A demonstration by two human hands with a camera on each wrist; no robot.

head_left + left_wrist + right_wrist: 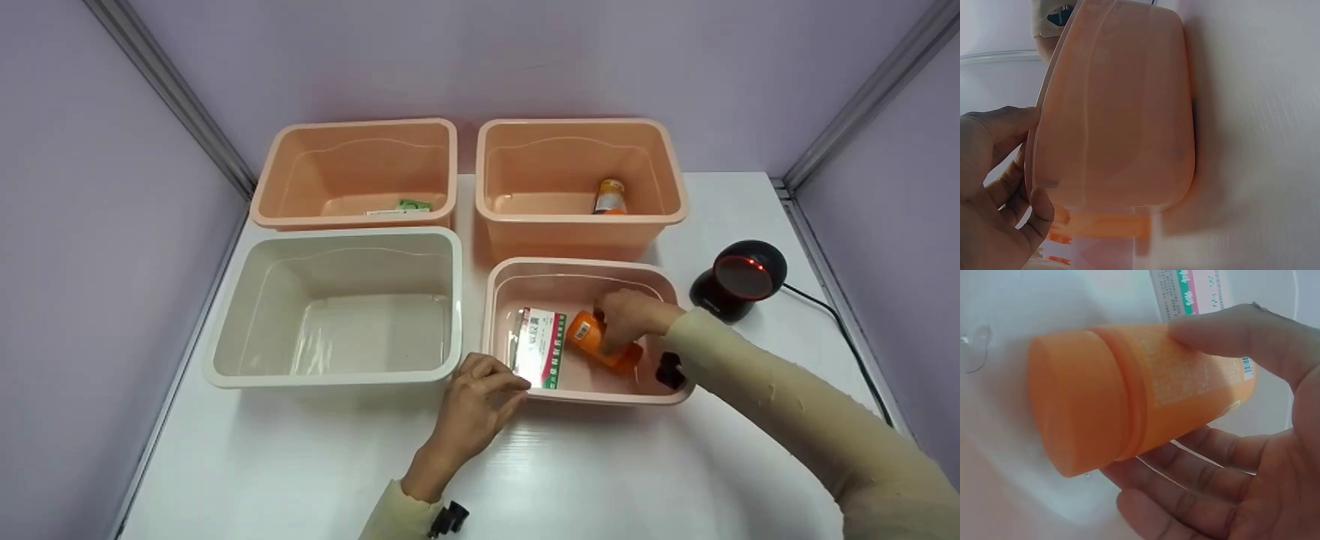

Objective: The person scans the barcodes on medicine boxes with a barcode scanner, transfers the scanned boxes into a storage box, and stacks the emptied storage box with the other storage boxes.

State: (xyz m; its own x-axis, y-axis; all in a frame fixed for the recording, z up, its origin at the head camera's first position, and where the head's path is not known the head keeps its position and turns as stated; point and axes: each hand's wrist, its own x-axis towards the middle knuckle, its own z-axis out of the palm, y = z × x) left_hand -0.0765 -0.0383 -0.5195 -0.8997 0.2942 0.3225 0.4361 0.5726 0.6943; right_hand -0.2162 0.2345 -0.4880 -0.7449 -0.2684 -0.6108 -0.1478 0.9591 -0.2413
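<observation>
A white table [300, 465] is seen from above, and around the middle of the head view four bins are arranged on it: an off-white bin [337, 379] between 8 and 9 o'clock, the 1 o'clock peach bin [581, 219], the 10 o'clock peach bin [352, 223] and, at 4 o'clock, a pink bin [607, 397]. A black scanner [739, 281], lit by red lights, is placed at 3 o'clock, its cable being led off towards 5 o'clock. The pink bin's rim is pinched at its 7 o'clock corner by the bent fingers and thumb of the left hand [472, 397]. The right hand [636, 319] is lowered into the same bin, its thumb and fingers curled round an orange bottle [1145, 388]. On the bin's 8 o'clock side a white box [540, 349] with a green edge is laid. The orange bottle is held on its side at the box's 3 o'clock, its cap pointed towards 4 o'clock; whether the floor is touched cannot be told. A white-labelled bottle [611, 196] is contained at 4 o'clock in the 1 o'clock peach bin, and a green-and-white pack [414, 205], partly hidden by the rim, at 4 o'clock in the other
</observation>
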